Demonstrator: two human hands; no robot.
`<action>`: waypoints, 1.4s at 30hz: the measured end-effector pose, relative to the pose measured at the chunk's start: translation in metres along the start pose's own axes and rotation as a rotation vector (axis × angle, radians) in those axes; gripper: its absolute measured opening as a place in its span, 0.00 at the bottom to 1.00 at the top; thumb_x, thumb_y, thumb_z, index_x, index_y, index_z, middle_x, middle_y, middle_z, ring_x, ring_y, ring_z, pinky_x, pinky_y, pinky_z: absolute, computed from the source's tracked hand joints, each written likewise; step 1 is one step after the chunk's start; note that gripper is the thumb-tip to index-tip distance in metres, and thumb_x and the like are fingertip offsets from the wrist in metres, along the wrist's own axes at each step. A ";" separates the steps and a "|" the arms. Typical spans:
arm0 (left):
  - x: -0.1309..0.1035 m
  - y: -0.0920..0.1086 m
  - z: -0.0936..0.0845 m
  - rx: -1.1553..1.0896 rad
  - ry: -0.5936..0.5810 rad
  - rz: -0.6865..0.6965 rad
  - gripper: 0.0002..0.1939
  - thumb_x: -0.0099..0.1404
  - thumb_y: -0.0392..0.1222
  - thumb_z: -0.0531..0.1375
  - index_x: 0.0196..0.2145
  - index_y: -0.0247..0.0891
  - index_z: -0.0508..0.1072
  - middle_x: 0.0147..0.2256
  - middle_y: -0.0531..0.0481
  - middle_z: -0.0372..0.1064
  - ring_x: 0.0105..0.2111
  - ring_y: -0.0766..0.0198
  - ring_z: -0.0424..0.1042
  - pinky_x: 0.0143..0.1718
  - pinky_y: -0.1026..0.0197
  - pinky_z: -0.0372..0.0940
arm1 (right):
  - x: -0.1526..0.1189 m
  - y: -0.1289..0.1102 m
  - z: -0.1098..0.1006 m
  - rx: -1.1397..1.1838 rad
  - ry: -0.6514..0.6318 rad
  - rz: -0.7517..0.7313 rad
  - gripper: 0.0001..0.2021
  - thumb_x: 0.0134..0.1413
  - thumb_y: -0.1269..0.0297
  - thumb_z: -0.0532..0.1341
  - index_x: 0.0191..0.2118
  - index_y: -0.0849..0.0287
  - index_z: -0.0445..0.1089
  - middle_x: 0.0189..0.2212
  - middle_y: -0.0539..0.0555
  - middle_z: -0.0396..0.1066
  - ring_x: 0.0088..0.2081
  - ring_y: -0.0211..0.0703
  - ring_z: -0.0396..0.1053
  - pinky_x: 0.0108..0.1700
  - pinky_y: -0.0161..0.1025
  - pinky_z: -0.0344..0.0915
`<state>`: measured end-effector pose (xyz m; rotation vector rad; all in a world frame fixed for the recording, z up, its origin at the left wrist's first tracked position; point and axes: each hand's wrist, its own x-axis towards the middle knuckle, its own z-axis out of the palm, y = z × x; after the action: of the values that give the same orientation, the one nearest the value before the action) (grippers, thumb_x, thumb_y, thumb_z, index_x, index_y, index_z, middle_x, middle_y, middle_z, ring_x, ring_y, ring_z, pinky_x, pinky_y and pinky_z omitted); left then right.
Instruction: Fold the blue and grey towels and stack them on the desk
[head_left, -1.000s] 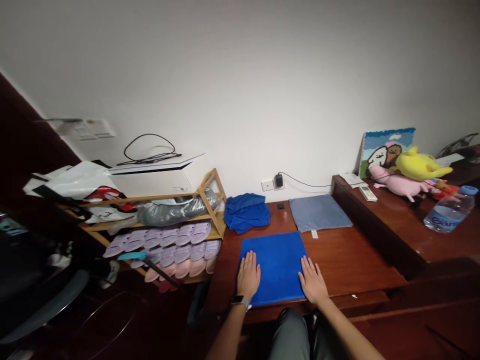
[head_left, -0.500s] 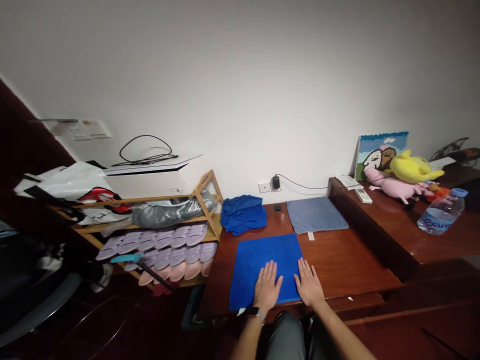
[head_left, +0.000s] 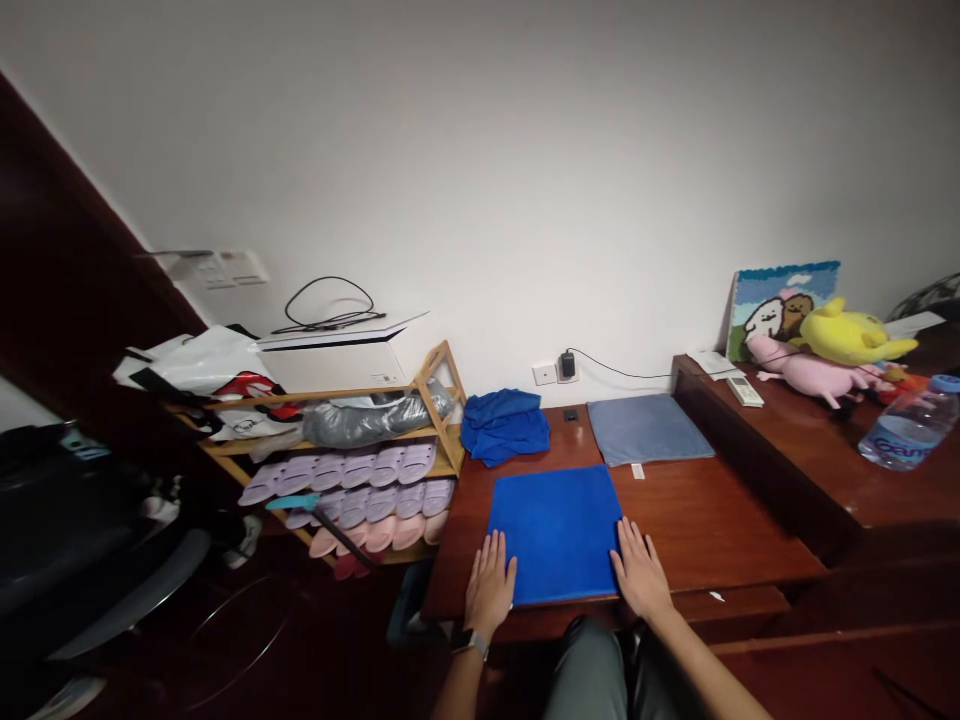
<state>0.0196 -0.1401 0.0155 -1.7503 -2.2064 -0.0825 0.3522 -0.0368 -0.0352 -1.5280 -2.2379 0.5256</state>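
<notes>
Purple slippers point(head_left: 358, 466), partly hidden by a blue-tipped stick point(head_left: 337, 532) — then a crumpled blue cloth point(head_left: 504, 428) near the wall point(head_left: 480, 200). Left hand point(head_left: 490, 588), fingers nearly together, covers the near-left corner of the flat blue cloth point(head_left: 562, 530) on the desk point(head_left: 712, 510): sides running wallward, long axis hard to call. Right hand point(head_left: 641, 570), fingers slightly spread, at its right edge — grey-blue cloth point(head_left: 649, 430) beyond, bottle point(head_left: 906, 432) far right.

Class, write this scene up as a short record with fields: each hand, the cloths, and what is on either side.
Left hand: outstretched, at left edge of flat blue cloth
Right hand: outstretched, at that cloth's right edge
Watch: on left wrist
Other cloths: crumpled blue cloth, back left; grey-blue cloth, flat, back right
Surface: wooden desk
Left side: shoe rack with lilac slippers
Right side: yellow plush toy, pink plush toy, remote control, water bottle
</notes>
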 end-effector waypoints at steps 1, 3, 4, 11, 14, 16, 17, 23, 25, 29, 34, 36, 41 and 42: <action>0.000 -0.001 -0.002 0.001 -0.003 0.002 0.32 0.79 0.51 0.42 0.73 0.34 0.57 0.73 0.42 0.51 0.73 0.52 0.52 0.72 0.44 0.55 | -0.004 0.002 0.002 0.003 0.005 -0.016 0.35 0.72 0.50 0.38 0.77 0.62 0.44 0.76 0.53 0.39 0.77 0.47 0.39 0.78 0.53 0.39; 0.001 -0.001 -0.008 0.003 0.000 0.012 0.32 0.79 0.50 0.43 0.73 0.33 0.58 0.73 0.42 0.52 0.73 0.52 0.54 0.72 0.43 0.55 | -0.010 0.003 0.004 0.008 -0.011 -0.036 0.35 0.72 0.49 0.39 0.77 0.61 0.45 0.76 0.52 0.40 0.77 0.48 0.41 0.78 0.54 0.39; 0.001 0.003 -0.012 0.003 0.010 0.020 0.31 0.79 0.49 0.43 0.73 0.33 0.58 0.73 0.41 0.52 0.72 0.52 0.54 0.72 0.43 0.54 | -0.012 0.002 0.003 0.009 -0.019 -0.039 0.35 0.72 0.49 0.39 0.77 0.61 0.45 0.76 0.52 0.40 0.77 0.48 0.40 0.78 0.54 0.39; 0.016 0.131 -0.034 -0.157 0.035 0.323 0.31 0.80 0.50 0.41 0.74 0.38 0.54 0.74 0.46 0.50 0.74 0.56 0.50 0.73 0.45 0.52 | -0.013 -0.003 -0.003 0.000 -0.027 -0.023 0.34 0.72 0.49 0.39 0.77 0.59 0.45 0.75 0.50 0.38 0.77 0.46 0.38 0.78 0.55 0.38; 0.021 0.192 -0.031 -0.260 -0.047 0.426 0.31 0.80 0.52 0.40 0.74 0.40 0.54 0.73 0.46 0.51 0.73 0.56 0.51 0.74 0.45 0.52 | -0.013 -0.002 -0.004 -0.021 -0.047 -0.035 0.34 0.71 0.52 0.39 0.77 0.59 0.46 0.75 0.50 0.39 0.77 0.46 0.38 0.78 0.54 0.38; 0.023 0.207 -0.026 -0.296 -0.098 0.427 0.31 0.80 0.53 0.39 0.74 0.41 0.55 0.73 0.46 0.53 0.73 0.56 0.52 0.74 0.44 0.52 | -0.014 -0.002 -0.005 -0.029 -0.043 -0.043 0.33 0.71 0.53 0.39 0.77 0.57 0.47 0.75 0.50 0.40 0.77 0.46 0.38 0.78 0.54 0.39; 0.023 0.204 -0.024 -0.298 -0.116 0.411 0.32 0.80 0.54 0.39 0.74 0.41 0.55 0.73 0.46 0.53 0.73 0.56 0.52 0.74 0.44 0.51 | -0.014 -0.002 -0.006 -0.032 -0.041 -0.044 0.33 0.71 0.52 0.39 0.76 0.57 0.48 0.75 0.50 0.41 0.77 0.47 0.39 0.78 0.54 0.39; 0.008 0.074 -0.023 -0.101 -0.139 0.060 0.32 0.79 0.55 0.41 0.74 0.38 0.56 0.74 0.44 0.48 0.74 0.50 0.50 0.73 0.40 0.51 | -0.016 -0.005 -0.012 -0.058 -0.059 -0.027 0.34 0.72 0.50 0.38 0.77 0.58 0.46 0.75 0.49 0.39 0.77 0.47 0.39 0.78 0.53 0.40; -0.002 0.025 -0.023 -0.044 -0.103 -0.035 0.31 0.80 0.52 0.41 0.74 0.38 0.55 0.74 0.44 0.47 0.74 0.51 0.50 0.73 0.40 0.52 | -0.016 -0.006 -0.012 -0.061 -0.061 -0.023 0.34 0.72 0.50 0.38 0.77 0.59 0.46 0.75 0.49 0.39 0.77 0.47 0.40 0.78 0.53 0.40; -0.016 -0.018 -0.016 -0.010 -0.064 -0.026 0.31 0.80 0.50 0.41 0.74 0.37 0.54 0.74 0.44 0.48 0.73 0.52 0.52 0.72 0.44 0.53 | -0.016 -0.003 -0.008 -0.065 -0.072 -0.026 0.35 0.72 0.51 0.38 0.77 0.62 0.44 0.76 0.50 0.39 0.77 0.47 0.39 0.78 0.55 0.39; -0.020 -0.011 -0.005 0.000 0.016 -0.023 0.31 0.80 0.50 0.41 0.74 0.37 0.56 0.73 0.43 0.51 0.73 0.53 0.52 0.72 0.44 0.53 | -0.007 -0.002 -0.010 -0.062 -0.141 0.021 0.35 0.72 0.51 0.36 0.77 0.61 0.42 0.76 0.48 0.38 0.77 0.46 0.38 0.78 0.53 0.39; -0.020 -0.009 -0.003 -0.001 0.034 -0.025 0.31 0.80 0.50 0.41 0.74 0.37 0.56 0.73 0.44 0.51 0.73 0.53 0.53 0.72 0.43 0.53 | 0.006 -0.006 -0.015 -0.051 -0.131 0.036 0.35 0.72 0.50 0.35 0.78 0.60 0.41 0.76 0.48 0.37 0.77 0.45 0.37 0.78 0.52 0.39; -0.021 -0.010 -0.005 0.000 0.046 -0.021 0.31 0.80 0.50 0.42 0.74 0.38 0.56 0.73 0.45 0.52 0.72 0.52 0.55 0.72 0.42 0.55 | 0.049 -0.019 -0.020 -0.043 -0.113 0.040 0.34 0.73 0.50 0.36 0.78 0.59 0.40 0.77 0.50 0.36 0.77 0.46 0.37 0.77 0.51 0.39; -0.022 -0.011 -0.005 0.001 0.046 -0.022 0.30 0.80 0.49 0.42 0.74 0.39 0.56 0.73 0.45 0.52 0.72 0.52 0.55 0.71 0.42 0.56 | 0.055 -0.020 -0.018 -0.048 -0.115 0.039 0.34 0.73 0.50 0.37 0.78 0.59 0.41 0.77 0.51 0.36 0.77 0.46 0.37 0.77 0.51 0.39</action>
<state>0.0148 -0.1652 0.0160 -1.7067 -2.1924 -0.1251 0.3264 0.0096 -0.0040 -1.6067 -2.3265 0.5892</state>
